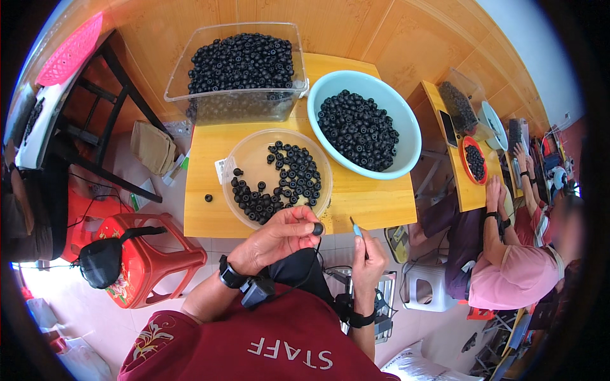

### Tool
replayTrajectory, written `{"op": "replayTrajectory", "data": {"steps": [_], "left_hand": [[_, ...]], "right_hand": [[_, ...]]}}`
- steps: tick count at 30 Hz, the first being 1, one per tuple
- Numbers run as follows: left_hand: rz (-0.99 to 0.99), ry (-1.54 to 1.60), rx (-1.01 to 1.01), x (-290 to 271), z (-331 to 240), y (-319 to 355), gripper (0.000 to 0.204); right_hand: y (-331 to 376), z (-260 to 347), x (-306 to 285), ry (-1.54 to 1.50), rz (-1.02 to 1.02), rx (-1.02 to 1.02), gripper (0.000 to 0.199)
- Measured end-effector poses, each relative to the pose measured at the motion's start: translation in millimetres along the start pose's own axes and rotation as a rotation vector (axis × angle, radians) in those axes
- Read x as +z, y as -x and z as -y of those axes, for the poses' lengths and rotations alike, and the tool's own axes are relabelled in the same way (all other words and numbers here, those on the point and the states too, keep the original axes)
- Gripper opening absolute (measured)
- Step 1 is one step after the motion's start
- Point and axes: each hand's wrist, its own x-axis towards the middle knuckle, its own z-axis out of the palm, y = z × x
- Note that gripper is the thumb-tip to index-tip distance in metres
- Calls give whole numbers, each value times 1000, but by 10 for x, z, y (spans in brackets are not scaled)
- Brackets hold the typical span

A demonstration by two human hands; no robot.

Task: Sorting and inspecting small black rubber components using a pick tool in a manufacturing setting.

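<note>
1. Filling the middle of the room, a small wooden table (pixel 356 203) with a smooth yellow top stood on a pale tiled floor, backed by wood-panelled walls.
2. A clear plastic tub (pixel 236 70) of black rings sat at its far edge, a round light-blue bowl (pixel 406 136) at the far right corner, and a shallow clear dish (pixel 254 159) at the near edge.
3. Off the near edge, the left hand (pixel 276 238) pinched one small black rubber ring (pixel 318 228) in its fingertips.
4. The right hand (pixel 368 260) gripped a thin blue-handled pick (pixel 359 232).
5. A red plastic stool (pixel 146 254) stood to the left.
</note>
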Motion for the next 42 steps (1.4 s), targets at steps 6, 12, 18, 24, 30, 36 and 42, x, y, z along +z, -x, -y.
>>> {"op": "replayTrajectory", "data": {"steps": [6,12,18,24,30,36,42], "left_hand": [[-36,97,-28,19,12,5,10],[-18,100,-11,-32,26,-2,13],[-105,-89,-35,120,-16,-13,18],[-79,-461,-153,174,-179,-163,13],[42,-740,-23,230,-647,-980,20],[-299,-1127,13,884,-1058,-1208,57],[-363,-1202,-106,-13,-1131,-625,36]], "right_hand": [[22,68,39,-31,10,-26,19],[49,57,37,-20,21,-7,19],[58,38,38,-10,1,-42,17],[103,40,-17,7,49,34,16],[173,-15,-45,-18,36,33,16],[245,-57,-106,-19,1,80,16],[252,-204,-62,-4,54,59,17]]}}
